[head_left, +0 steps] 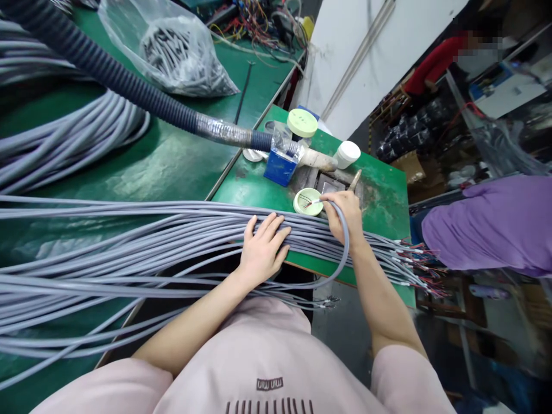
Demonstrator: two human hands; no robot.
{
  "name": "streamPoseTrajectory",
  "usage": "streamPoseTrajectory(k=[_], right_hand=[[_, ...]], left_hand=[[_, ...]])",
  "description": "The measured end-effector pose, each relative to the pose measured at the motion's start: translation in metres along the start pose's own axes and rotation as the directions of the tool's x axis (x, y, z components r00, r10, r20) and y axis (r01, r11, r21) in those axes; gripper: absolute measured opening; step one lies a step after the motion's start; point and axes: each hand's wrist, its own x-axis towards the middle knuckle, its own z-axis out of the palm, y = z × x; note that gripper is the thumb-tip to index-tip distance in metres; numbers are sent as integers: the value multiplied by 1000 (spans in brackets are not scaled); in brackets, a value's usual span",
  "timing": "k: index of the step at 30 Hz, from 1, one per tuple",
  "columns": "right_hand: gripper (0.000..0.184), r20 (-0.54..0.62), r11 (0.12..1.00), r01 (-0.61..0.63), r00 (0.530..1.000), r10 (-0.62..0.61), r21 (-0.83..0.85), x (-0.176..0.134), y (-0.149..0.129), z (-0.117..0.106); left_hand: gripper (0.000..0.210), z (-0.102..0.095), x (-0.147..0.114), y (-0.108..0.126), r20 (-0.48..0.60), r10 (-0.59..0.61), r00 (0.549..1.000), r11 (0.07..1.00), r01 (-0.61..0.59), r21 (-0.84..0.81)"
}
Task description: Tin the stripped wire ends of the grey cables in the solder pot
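My right hand (346, 215) pinches a grey cable (342, 261) close to its stripped end. The thin coloured wires at that end dip into a small round pale-green tub (307, 202). From my hand the cable loops down and back to the left. My left hand (264, 247) lies flat with fingers spread on a bundle of long grey cables (207, 227), which runs across the table below the tub. At the bundle's right end, stripped wires (425, 270) in red and dark colours stick out past the table edge.
A corrugated hose (172, 112) ends in a nozzle beside a blue box (280, 167). Around it stand a lidded tub (302, 123), a white jar (347, 154) and a metal-topped block (331, 185). Coiled cables (73, 135) and a plastic bag (181, 57) lie left. A person in purple (487, 224) is at right.
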Motion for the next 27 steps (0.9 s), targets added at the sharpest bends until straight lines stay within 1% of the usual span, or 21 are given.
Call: streamPoseTrajectory(k=[5, 7, 9, 12, 13, 16, 19, 21, 23, 27], right_hand=[[24, 7, 999, 43, 999, -43, -31, 2, 5, 6], [23, -5, 998, 60, 998, -60, -31, 3, 4, 7], [22, 6, 997, 66, 998, -66, -35, 5, 2, 6], [21, 48, 998, 40, 998, -38, -56, 9, -1, -4], [21, 45, 998, 22, 999, -20, -62, 10, -1, -9], [22, -22, 995, -60, 998, 58, -80, 14, 4, -29], [22, -85, 984, -138, 988, 129, -110, 18, 18, -44], [22, -99, 978, -171, 982, 159, -122, 21, 32, -47], [23, -84, 974, -189, 980, 179, -129, 23, 47, -44], [23, 3, 969, -195, 980, 197, -151, 27, 75, -30]], left_hand=[[33, 0, 0, 1, -1, 3, 1000, 1000, -3, 5], [33, 0, 0, 1, 1, 2, 1000, 1000, -2, 7], [32, 0, 0, 1, 1, 2, 1000, 1000, -2, 8], [33, 0, 0, 0, 2, 3, 1000, 1000, -3, 10], [33, 0, 0, 0, 4, 2, 1000, 1000, -2, 9], [34, 0, 0, 0, 7, 4, 1000, 1000, -4, 1], [33, 0, 0, 0, -2, 8, 1000, 1000, -8, 5], [33, 1, 1, -1, -12, 13, 1000, 1000, -13, 15], [32, 1, 1, -1, -22, 20, 1000, 1000, -19, 24], [32, 1, 1, -1, -37, 25, 999, 999, -24, 28]])
